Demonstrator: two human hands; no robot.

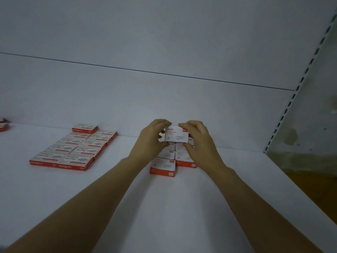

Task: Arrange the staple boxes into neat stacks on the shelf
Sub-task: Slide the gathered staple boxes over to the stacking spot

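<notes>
Head view: we see a two-handed grip holding one box (176, 134). The left hand (151, 141) pinches its left end and the right hand (198, 143) its right end, fingers over the top edge and thumbs under the lower one. We judge that both ends are held so the box stays level and square and can be lined up before it is let go. Its printed white face is turned toward us.

The box is over the rear of the stack (162, 166), a block of like boxes in two columns set side by side. The hands hide the rear of that block, so we cannot tell whether the held box already touches the boxes under it. We think the block is packed tight so that each layer gives the next a flat seat.

Well apart to the left lie the rows (73, 150), red-edged boxes flat in one layer, edge to edge in two columns. A lone box (85, 128) sits just behind them.

All of it rests on the white shelf (109, 198), close to the back panel (164, 103). A slotted upright (291, 106) marks the right end, and a red thing (3, 126) shows at the far left edge, too cropped to name.
</notes>
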